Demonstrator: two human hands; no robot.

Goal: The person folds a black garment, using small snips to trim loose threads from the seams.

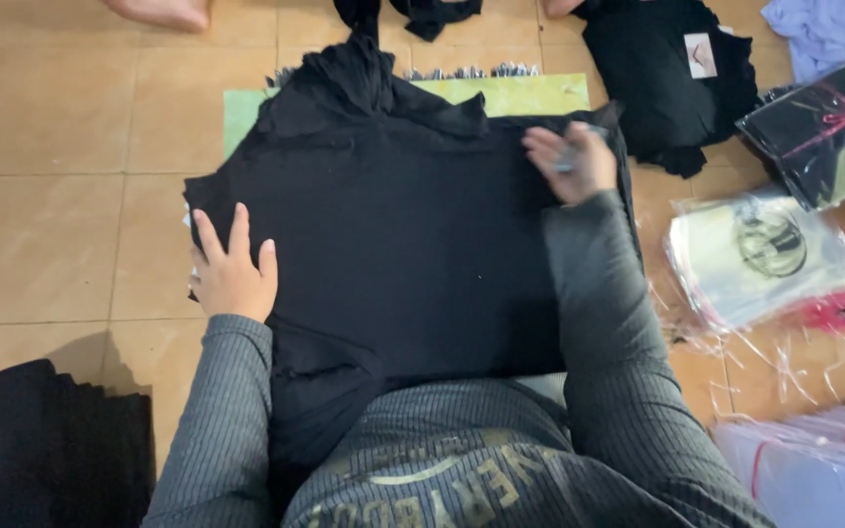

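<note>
Head view | left hand [234, 272] flat on black garment [413, 244] | right hand [569, 161] pinching its edge

1. Soft, even indoor light fills the scene; the tan floor tiles [51, 244] are moderately bright with no hard highlights.
2. The black garment [413, 254] reads as a near-flat dark mass, its folds barely showing.
3. Below and left of the garment, a soft shadow lies on the tiles beside the stack of black cloth [41, 440].
4. Right of the garment, clear plastic packets [765, 259] show pale glare.
5. The right hand [571, 161], at the garment's upper right edge, is motion-blurred; the left hand [232, 274] is sharper.
</note>
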